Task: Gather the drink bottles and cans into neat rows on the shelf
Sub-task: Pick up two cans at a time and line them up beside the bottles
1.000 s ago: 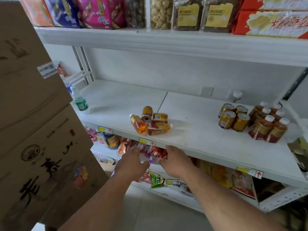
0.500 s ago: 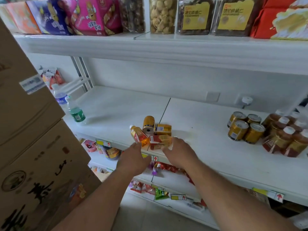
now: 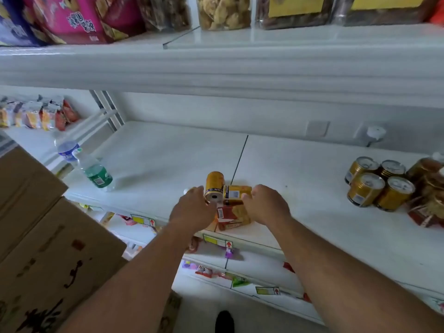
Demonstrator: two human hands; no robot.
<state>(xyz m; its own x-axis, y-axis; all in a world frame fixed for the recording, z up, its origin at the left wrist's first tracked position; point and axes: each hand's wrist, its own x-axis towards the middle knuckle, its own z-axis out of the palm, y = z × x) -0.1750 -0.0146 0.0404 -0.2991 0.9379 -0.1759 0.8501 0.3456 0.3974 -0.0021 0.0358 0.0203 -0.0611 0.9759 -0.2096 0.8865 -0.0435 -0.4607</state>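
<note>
Two gold cans (image 3: 214,186) (image 3: 236,192) lie on their sides in a small heap near the front of the white shelf (image 3: 300,188). A red-labelled tea bottle (image 3: 231,216) lies just in front of them. My left hand (image 3: 192,210) covers a second lying bottle, whose white cap (image 3: 186,191) peeks out at its left; its fingertips touch the nearer can. My right hand (image 3: 265,204) is at the heap's right side, fingers bent against the end of the sideways can and the tea bottle. At the right, upright gold cans (image 3: 379,181) stand in a block beside brown tea bottles (image 3: 430,183).
Two water bottles (image 3: 96,174) (image 3: 67,147) stand at the shelf's left end. Stacked cardboard boxes (image 3: 48,248) crowd the left side. An upper shelf (image 3: 216,68) with snack boxes overhangs. Lower shelves (image 3: 240,258) hold small packets. A white cap-like knob (image 3: 374,132) sits at the back wall.
Both hands rose from the shelf's front edge onto the heap of lying cans and bottles, one at each side. The camera moved closer and lower.
</note>
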